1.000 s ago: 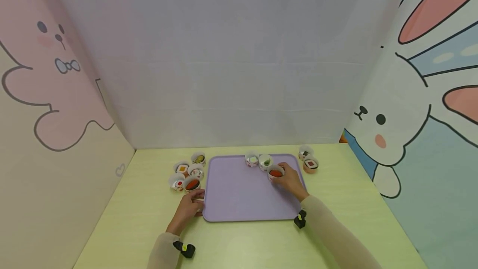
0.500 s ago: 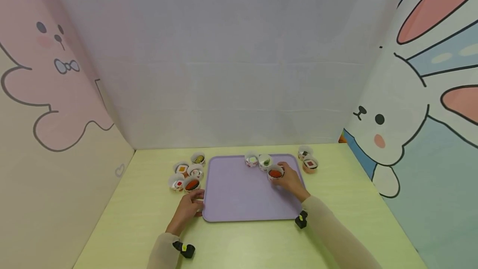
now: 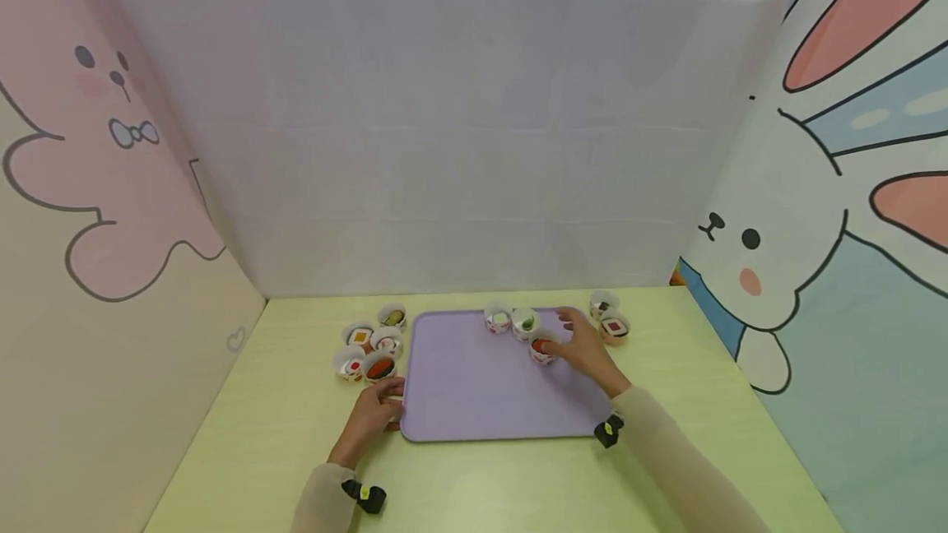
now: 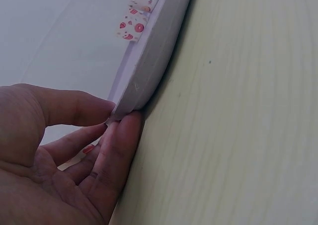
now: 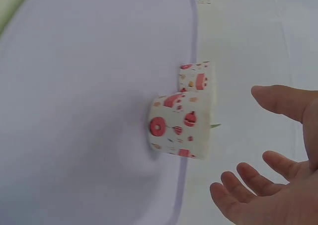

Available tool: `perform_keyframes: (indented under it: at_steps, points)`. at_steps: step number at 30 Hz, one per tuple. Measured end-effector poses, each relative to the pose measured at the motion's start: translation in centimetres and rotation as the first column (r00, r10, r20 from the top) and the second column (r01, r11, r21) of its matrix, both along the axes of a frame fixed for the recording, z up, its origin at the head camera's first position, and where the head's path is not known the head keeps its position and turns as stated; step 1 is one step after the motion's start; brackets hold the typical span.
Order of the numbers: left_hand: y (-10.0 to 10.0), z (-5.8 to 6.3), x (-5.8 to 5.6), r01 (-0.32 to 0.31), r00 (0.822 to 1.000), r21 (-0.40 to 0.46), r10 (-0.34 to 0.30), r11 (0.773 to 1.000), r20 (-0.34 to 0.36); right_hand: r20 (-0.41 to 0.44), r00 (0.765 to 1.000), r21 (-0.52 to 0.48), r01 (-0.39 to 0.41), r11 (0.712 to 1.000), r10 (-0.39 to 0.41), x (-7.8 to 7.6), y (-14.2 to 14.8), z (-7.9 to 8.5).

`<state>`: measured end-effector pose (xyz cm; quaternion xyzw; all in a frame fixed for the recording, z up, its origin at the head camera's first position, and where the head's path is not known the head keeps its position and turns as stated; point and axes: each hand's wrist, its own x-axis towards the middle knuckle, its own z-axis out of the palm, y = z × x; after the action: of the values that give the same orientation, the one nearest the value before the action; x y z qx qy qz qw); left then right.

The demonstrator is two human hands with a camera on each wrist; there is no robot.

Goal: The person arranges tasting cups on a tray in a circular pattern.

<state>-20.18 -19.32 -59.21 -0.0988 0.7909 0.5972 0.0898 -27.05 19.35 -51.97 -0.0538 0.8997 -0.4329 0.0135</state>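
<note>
R hand (image 3: 587, 349) has let go of the cup w/ red food (image 3: 542, 359): fingers clamped on it 0.5 s ago, now spread apart, hand shifted a bit R. Cup's on the tray (image 3: 474, 401), R of ctr toward the back, just beside the cup w/ green food (image 3: 525, 326). It's upright, mouth up, axis vert. Tray's long axis runs L-R; L hand (image 3: 372, 416) pinches its L edge, same as before.

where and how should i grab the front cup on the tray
I'd pinch the front cup by its outer wall, just below the rim, coming from the right: it stands upright, widening upward, and the cup with green filling sits close at its far left.
</note>
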Motion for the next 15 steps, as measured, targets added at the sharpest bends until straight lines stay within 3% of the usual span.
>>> perform_keyframes:
  at_steps: [8,15]
  points:
    - [-0.1,-0.3,-0.1,-0.002,1.0,0.007,0.002,1.0,0.0,-0.065,0.998,0.015,-0.007,1.0,0.008,0.0,0.8,2.3]
    - [-0.1,-0.4,-0.2,-0.003,1.0,0.012,0.003,1.0,-0.003,-0.137,0.991,-0.03,-0.002,1.0,-0.002,-0.1,2.0,4.4]
